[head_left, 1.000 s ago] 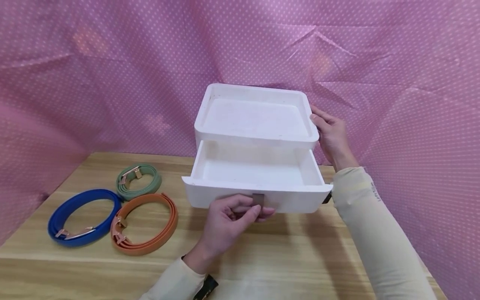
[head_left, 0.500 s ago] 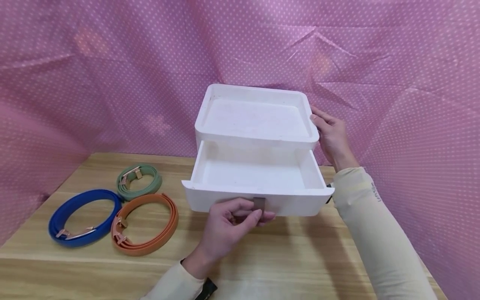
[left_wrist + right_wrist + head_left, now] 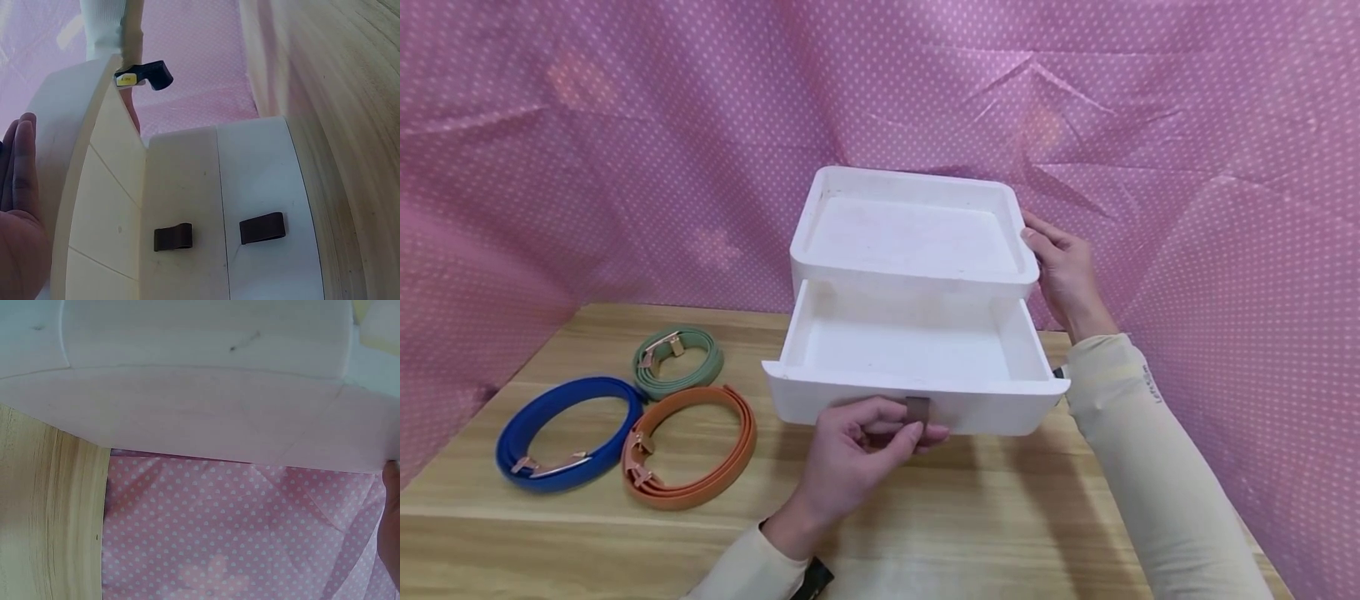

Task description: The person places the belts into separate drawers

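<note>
A white drawer cabinet (image 3: 913, 279) with a shallow tray top (image 3: 906, 237) stands toward the back of the wooden table. Its top drawer (image 3: 910, 342) is pulled out, and nothing lies inside it. My left hand (image 3: 850, 467) pinches the brown pull tab (image 3: 917, 410) on that drawer's front between thumb and fingers. My right hand (image 3: 1063, 271) holds the cabinet by its right side near the back, thumb at the top rim; some of its fingers are hidden behind. Below the pulled-out drawer, the left wrist view shows two closed drawers (image 3: 256, 181) with brown tabs.
Left of the cabinet lie three coiled belts with metal buckles: a green belt (image 3: 709, 367), a blue belt (image 3: 512, 433) and an orange belt (image 3: 741, 433). Pink dotted cloth (image 3: 737, 125) hangs behind and at both sides of the wooden table (image 3: 940, 533).
The top drawer has slid slightly farther out toward me, with my left hand moving along on its tab. My right hand and the belts have stayed in place.
</note>
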